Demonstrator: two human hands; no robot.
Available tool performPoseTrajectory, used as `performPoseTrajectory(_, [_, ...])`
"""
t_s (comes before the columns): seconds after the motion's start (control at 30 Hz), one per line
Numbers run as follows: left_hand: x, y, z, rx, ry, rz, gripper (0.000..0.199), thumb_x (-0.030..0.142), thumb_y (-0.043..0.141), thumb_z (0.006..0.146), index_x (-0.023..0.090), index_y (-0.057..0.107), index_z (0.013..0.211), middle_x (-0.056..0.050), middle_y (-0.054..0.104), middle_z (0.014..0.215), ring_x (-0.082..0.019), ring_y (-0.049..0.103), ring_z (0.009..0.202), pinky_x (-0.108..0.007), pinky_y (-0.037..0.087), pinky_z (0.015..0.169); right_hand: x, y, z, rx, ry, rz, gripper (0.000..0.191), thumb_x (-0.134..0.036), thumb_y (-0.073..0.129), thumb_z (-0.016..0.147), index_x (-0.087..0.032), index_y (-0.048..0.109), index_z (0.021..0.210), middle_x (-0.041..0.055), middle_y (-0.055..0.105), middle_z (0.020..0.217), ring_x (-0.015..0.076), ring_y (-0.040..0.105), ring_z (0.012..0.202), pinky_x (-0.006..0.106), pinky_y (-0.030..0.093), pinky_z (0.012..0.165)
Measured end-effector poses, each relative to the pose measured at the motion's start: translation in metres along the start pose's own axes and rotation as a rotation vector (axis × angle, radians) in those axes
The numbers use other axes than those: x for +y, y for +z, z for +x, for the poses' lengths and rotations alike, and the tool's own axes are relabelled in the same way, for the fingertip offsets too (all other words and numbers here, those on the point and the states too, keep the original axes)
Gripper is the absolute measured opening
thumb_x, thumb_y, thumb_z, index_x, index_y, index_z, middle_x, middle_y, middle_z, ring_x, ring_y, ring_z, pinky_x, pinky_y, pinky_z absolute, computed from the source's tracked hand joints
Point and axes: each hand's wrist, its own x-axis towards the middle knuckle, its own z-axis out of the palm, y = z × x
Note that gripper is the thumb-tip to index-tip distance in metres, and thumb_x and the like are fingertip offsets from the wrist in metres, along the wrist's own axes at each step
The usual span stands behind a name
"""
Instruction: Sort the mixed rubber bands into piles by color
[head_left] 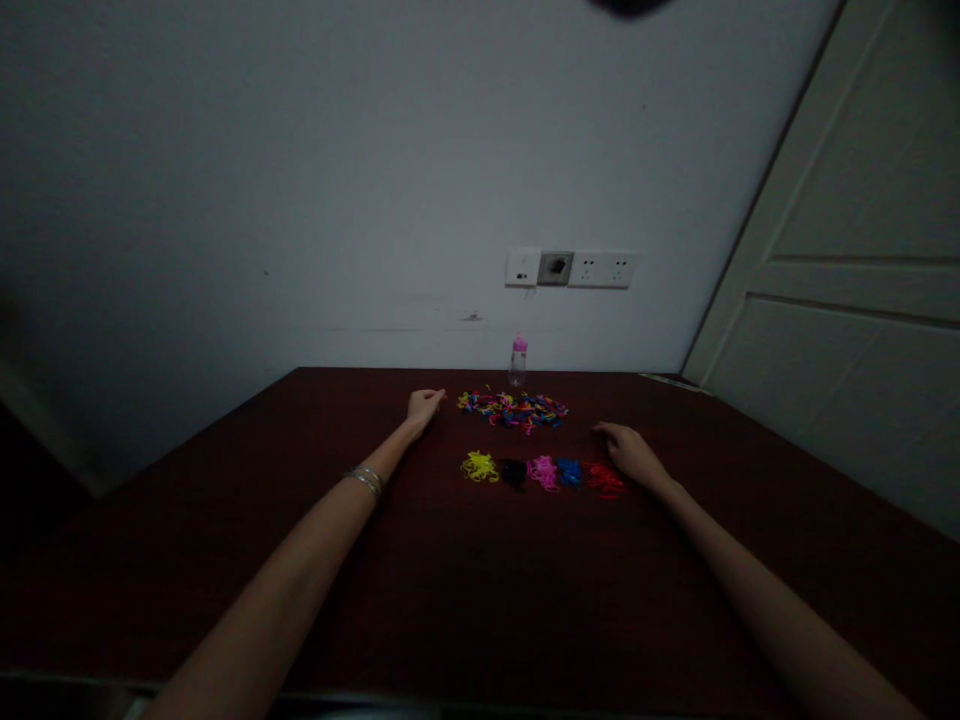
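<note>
My left hand (425,408) rests on the dark red table, left of a loose pile of mixed coloured bands (517,409). Its fingers are drawn together, and whether they hold anything is too small to tell. To the right, my right hand (628,450) lies beside the red bands (603,480), its fingers bent and partly hidden. A row of small heaps runs left from the red one: blue bands (569,472), pink bands (543,472), black bands (514,472) and yellow bands (480,466).
Behind the mixed pile a small clear bottle with a pink top (518,362) stands near the wall. Sockets (600,269) are set in the wall above. A pale door (847,300) is at the right. The table's front edge (360,697) crosses the bottom.
</note>
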Motion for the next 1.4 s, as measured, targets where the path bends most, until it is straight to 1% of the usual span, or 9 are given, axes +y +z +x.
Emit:
performPoseTrajectory(0.1, [-0.005, 0.002, 0.0, 0.051, 0.061, 0.025, 0.033, 0.041, 0.056, 0.069, 0.01, 0.067, 0.068, 0.003, 0.045, 0.044, -0.008, 0.038, 0.044, -0.022, 0.027, 0.047, 0.001, 0.0, 0.001, -0.015, -0.009, -0.015, 0.043, -0.009, 0.036, 0.077, -0.011, 0.061, 0.112, 0.0129, 0.06, 0.118, 0.0215, 0.053, 0.112, 0.034, 0.038, 0.098])
performPoseTrajectory(0.27, [-0.009, 0.001, -0.001, 0.036, 0.143, 0.04, 0.036, 0.044, 0.055, 0.069, 0.01, 0.067, 0.068, 0.002, 0.048, 0.045, -0.01, 0.042, 0.047, -0.022, 0.03, 0.05, -0.001, -0.002, 0.003, -0.04, -0.023, -0.077, 0.043, -0.009, 0.035, 0.078, -0.01, 0.06, 0.113, 0.0136, 0.059, 0.119, 0.0223, 0.052, 0.112, 0.033, 0.037, 0.098])
performPoseTrajectory(0.33, [-0.011, 0.001, -0.001, 0.028, 0.156, 0.05, 0.037, 0.045, 0.054, 0.069, 0.011, 0.067, 0.068, 0.002, 0.047, 0.044, -0.01, 0.041, 0.046, -0.023, 0.029, 0.05, -0.006, -0.004, 0.005, -0.062, -0.007, -0.098, 0.043, -0.01, 0.036, 0.079, -0.011, 0.06, 0.114, 0.0131, 0.059, 0.119, 0.0221, 0.053, 0.11, 0.033, 0.037, 0.097])
performPoseTrajectory(0.43, [-0.013, 0.002, 0.002, 0.024, 0.152, 0.061, 0.036, 0.044, 0.053, 0.07, 0.011, 0.067, 0.07, 0.003, 0.046, 0.043, -0.01, 0.04, 0.045, -0.022, 0.029, 0.049, -0.017, -0.008, 0.012, -0.099, 0.005, -0.136, 0.039, -0.016, 0.039, 0.082, -0.018, 0.061, 0.114, 0.0108, 0.057, 0.121, 0.023, 0.053, 0.107, 0.035, 0.039, 0.094])
performPoseTrajectory(0.6, [-0.016, 0.003, 0.004, 0.022, 0.152, 0.056, 0.036, 0.045, 0.054, 0.069, 0.011, 0.067, 0.07, 0.003, 0.046, 0.044, -0.01, 0.04, 0.045, -0.022, 0.029, 0.048, -0.039, -0.009, 0.032, -0.162, -0.09, -0.134, 0.03, -0.03, 0.047, 0.084, -0.024, 0.063, 0.109, 0.0079, 0.055, 0.121, 0.0228, 0.052, 0.105, 0.034, 0.04, 0.09])
performPoseTrajectory(0.77, [-0.018, 0.003, 0.004, 0.01, 0.177, 0.065, 0.035, 0.043, 0.052, 0.07, 0.011, 0.066, 0.071, 0.002, 0.047, 0.045, -0.01, 0.04, 0.045, -0.022, 0.028, 0.048, -0.055, -0.005, 0.044, -0.169, -0.012, -0.189, 0.028, -0.036, 0.05, 0.083, -0.025, 0.063, 0.106, 0.009, 0.053, 0.12, 0.0263, 0.047, 0.105, 0.038, 0.04, 0.086])
performPoseTrajectory(0.93, [-0.014, 0.002, 0.001, -0.001, 0.194, 0.089, 0.034, 0.042, 0.051, 0.069, 0.011, 0.066, 0.069, 0.001, 0.048, 0.045, -0.011, 0.041, 0.047, -0.022, 0.029, 0.049, -0.064, -0.003, 0.049, -0.196, 0.044, -0.208, 0.022, -0.034, 0.05, 0.084, -0.023, 0.063, 0.099, 0.0099, 0.052, 0.116, 0.0264, 0.046, 0.105, 0.038, 0.04, 0.084])
performPoseTrajectory(1.2, [-0.009, 0.0, -0.005, -0.002, 0.191, 0.094, 0.033, 0.04, 0.052, 0.07, 0.011, 0.066, 0.069, 0.002, 0.047, 0.043, -0.01, 0.041, 0.046, -0.022, 0.03, 0.049, -0.066, -0.003, 0.05, -0.209, 0.073, -0.194, 0.018, -0.03, 0.048, 0.085, -0.021, 0.061, 0.093, 0.0103, 0.05, 0.114, 0.0262, 0.046, 0.104, 0.038, 0.04, 0.082])
performPoseTrajectory(1.4, [-0.008, 0.001, -0.006, 0.003, 0.184, 0.085, 0.034, 0.041, 0.052, 0.07, 0.011, 0.067, 0.07, 0.003, 0.046, 0.043, -0.01, 0.041, 0.045, -0.022, 0.03, 0.049, -0.058, -0.002, 0.045, -0.137, 0.051, -0.088, 0.017, -0.028, 0.05, 0.083, -0.018, 0.062, 0.09, 0.0113, 0.052, 0.112, 0.025, 0.047, 0.104, 0.037, 0.04, 0.085])
